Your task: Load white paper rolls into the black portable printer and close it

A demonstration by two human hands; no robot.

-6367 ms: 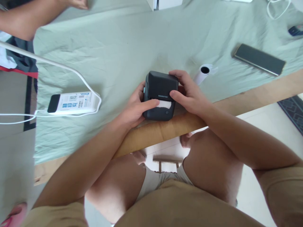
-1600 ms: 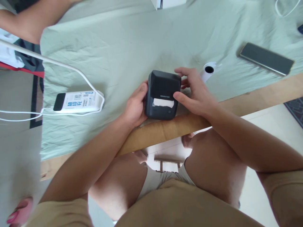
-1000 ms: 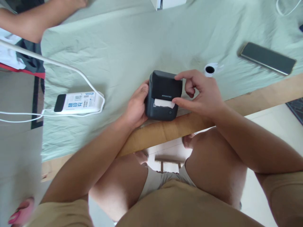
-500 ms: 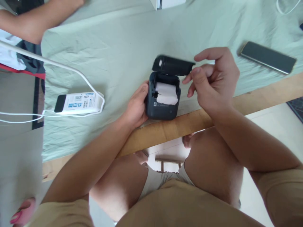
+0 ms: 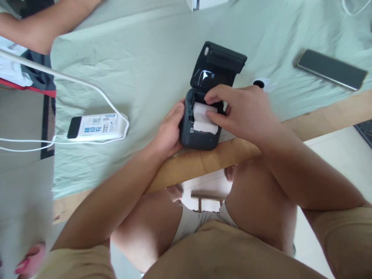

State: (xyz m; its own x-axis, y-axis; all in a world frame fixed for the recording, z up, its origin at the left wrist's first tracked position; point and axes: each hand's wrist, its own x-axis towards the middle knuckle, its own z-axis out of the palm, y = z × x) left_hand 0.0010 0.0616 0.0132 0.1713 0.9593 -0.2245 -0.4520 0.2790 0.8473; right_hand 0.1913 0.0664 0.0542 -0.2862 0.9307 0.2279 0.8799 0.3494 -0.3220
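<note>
A dark label printer sits at the table's front edge with its lid swung up and back. Inside lies a white paper roll, its torn end draped over the printer's front. My left hand grips the printer's left side, fingers partly hidden beneath it. Reaching in from the right, my right hand has its thumb and forefinger on the roll; its other fingers are mostly hidden. Just behind that hand lies a small white roll with a dark core, partly covered by the hand.
A phone lies on the green cloth at right. To the left is a white power bank with a white cable. A white box stands at the back. Another person's arm rests at upper left.
The printer's lid has opened further back. My right hand has moved left from beside the lid onto the paper roll. The small dark-cored roll has come into view. My left hand stays on the printer.
</note>
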